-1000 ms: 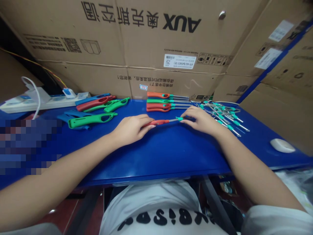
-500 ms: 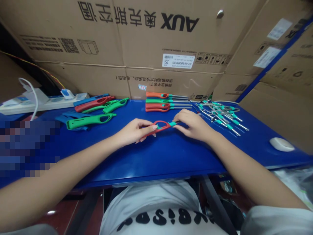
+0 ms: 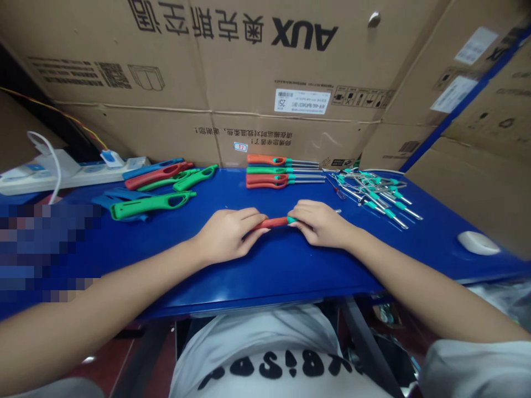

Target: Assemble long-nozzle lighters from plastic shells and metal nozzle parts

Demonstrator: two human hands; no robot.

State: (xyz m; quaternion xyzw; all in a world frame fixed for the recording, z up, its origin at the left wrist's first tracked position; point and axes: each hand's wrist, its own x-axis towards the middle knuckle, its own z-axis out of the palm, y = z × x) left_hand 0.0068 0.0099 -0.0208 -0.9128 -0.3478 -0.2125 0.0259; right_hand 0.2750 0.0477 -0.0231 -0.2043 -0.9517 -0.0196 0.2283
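Observation:
Between my hands, above the blue table, is a red long-nosed lighter [image 3: 274,222], seen edge-on. My left hand [image 3: 226,235] is closed round its handle end. At the teal collar, my right hand [image 3: 321,224] grips the other end, and the tip of a metal tube sticks out past its fingers. Behind them several assembled lighters [image 3: 265,181] in red, green and orange lie side by side, tubes to the right. A pile of metal tubes with teal parts [image 3: 373,193] is to the right of my right hand. Green, red and blue handle shells [image 3: 153,204] lie to the left.
A white power strip [image 3: 74,176] with plugs and a cable runs along the back left. Tall cardboard [image 3: 240,83] walls the table's back and right side. A white computer mouse [image 3: 478,243] rests at the right, and a small screwdriver [image 3: 340,193] lies near the tube pile.
The lighter has turned from showing its open trigger loop to edge-on, and both hands have come slightly nearer me. My right hand now wraps the teal collar and tube.

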